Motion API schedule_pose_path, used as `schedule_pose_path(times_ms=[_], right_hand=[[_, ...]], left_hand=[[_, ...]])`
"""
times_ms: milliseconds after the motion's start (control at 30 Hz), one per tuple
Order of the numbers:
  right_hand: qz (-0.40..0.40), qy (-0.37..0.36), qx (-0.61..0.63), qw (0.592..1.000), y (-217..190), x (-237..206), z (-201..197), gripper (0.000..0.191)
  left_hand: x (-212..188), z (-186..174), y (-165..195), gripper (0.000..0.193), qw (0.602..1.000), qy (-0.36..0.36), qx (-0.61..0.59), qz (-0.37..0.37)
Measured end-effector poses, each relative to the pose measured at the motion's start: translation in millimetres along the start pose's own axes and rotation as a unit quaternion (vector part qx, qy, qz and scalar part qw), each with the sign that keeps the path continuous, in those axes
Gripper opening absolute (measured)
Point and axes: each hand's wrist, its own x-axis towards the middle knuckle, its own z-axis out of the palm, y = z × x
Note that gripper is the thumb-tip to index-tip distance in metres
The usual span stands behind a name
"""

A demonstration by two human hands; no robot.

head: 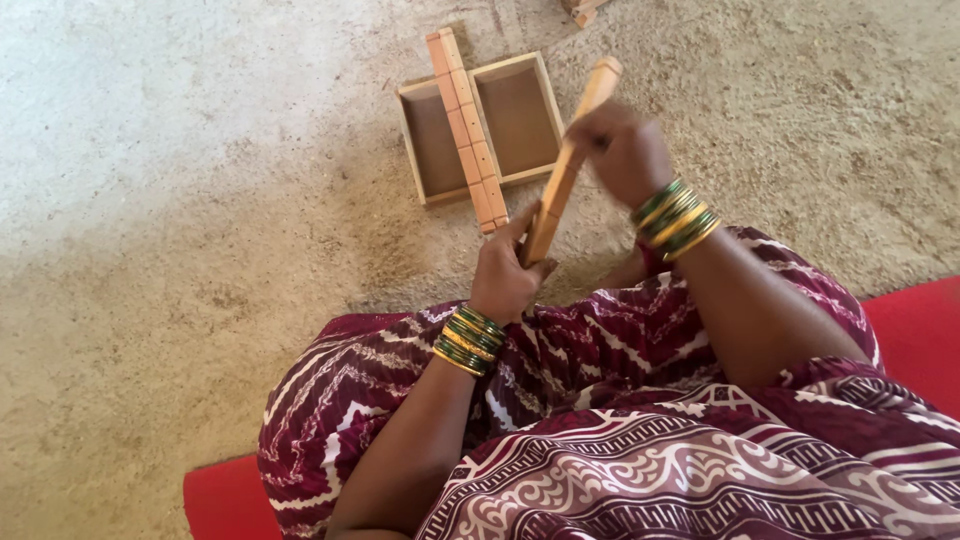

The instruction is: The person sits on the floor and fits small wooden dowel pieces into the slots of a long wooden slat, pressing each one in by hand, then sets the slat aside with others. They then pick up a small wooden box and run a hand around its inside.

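I hold a long wooden stick (575, 145) slanted upward over my lap. My left hand (507, 272) grips its lower end. My right hand (625, 150) is closed around its upper part, with the tip poking out above. Both wrists carry green and gold bangles. Beyond my hands, on the ground, lies a shallow wooden frame (417, 145) with two compartments. A notched wooden strip (465, 125) rests across the frame's middle divider, reaching past both edges.
The ground (180, 200) is rough sand and concrete. A maroon patterned cloth (620, 440) covers my lap, and I sit on a red mat (915, 330). Some wooden pieces (582, 10) peek in at the top edge.
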Motion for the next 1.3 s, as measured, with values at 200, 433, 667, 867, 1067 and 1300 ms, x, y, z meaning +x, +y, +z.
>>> schedule_pose_path(times_ms=[200,433,667,867,1067,1300], right_hand=[[0.092,0.149,-0.002,0.985,69.4,17.9,-35.3,0.004],[0.01,0.018,-0.131,0.991,33.5,9.5,-0.7,0.011],[-0.196,-0.126,-0.067,0.97,-60.0,-29.3,26.8,0.02],[-0.171,-0.119,-0.181,0.961,-26.1,-2.5,14.2,0.019],[-0.081,0.032,-0.193,0.977,38.7,22.7,-13.3,0.02],[-0.131,-0.023,-0.176,0.975,11.7,1.8,20.3,0.033]], left_hand=[[-1.3,-0.1,5.0,0.082,0.986,-0.023,0.098,0.133],[3.4,1.2,-6.4,0.06,0.966,0.048,0.23,0.11],[16.9,-3.7,-30.4,0.069,0.962,0.154,0.216,0.059],[15.5,-2.3,-20.9,0.069,0.978,0.131,0.161,0.024],[5.3,3.3,-4.4,0.075,0.968,0.063,0.23,0.081],[9.7,4.7,-21.5,0.074,0.966,0.092,0.239,0.038]])
